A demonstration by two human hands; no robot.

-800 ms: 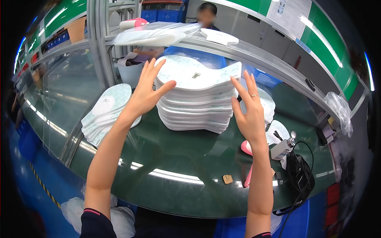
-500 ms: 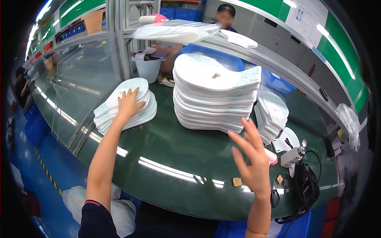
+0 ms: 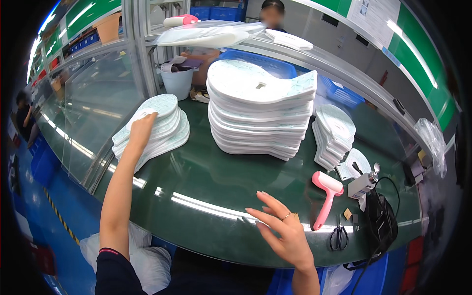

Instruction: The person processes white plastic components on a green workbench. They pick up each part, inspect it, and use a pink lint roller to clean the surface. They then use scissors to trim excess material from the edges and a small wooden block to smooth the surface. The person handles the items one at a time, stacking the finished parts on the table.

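Note:
A low stack of white, paddle-shaped panels with pale green patterned faces (image 3: pixel 169 129) stands at the left of the table. My left hand (image 3: pixel 142 129) is on its top panel (image 3: pixel 163 102), fingers curled over it; the fingertips are partly hidden. My right hand (image 3: pixel 282 231) hovers above the table's near side, fingers spread and holding nothing. In the middle rises a taller stack of larger, similar panels (image 3: pixel 260 118). A stack of smaller ones (image 3: pixel 335 135) stands to its right, with a single small panel (image 3: pixel 356 162) lying nearby.
Right of my right hand lie a pink-handled lint roller (image 3: pixel 325 196), black scissors (image 3: pixel 339 237), a small tan block (image 3: pixel 347 213), a white pump bottle (image 3: pixel 361 186) and a black bag (image 3: pixel 378 221). Behind stand a white bucket (image 3: pixel 177 82) and a blue basket (image 3: pixel 280 64). Another person (image 3: pixel 273 14) is beyond the shelf.
My left hand's spread fingers have curled on the top panel. My right hand has moved left and nearer to me, uncovering the lint roller and scissors. The view has shifted slightly.

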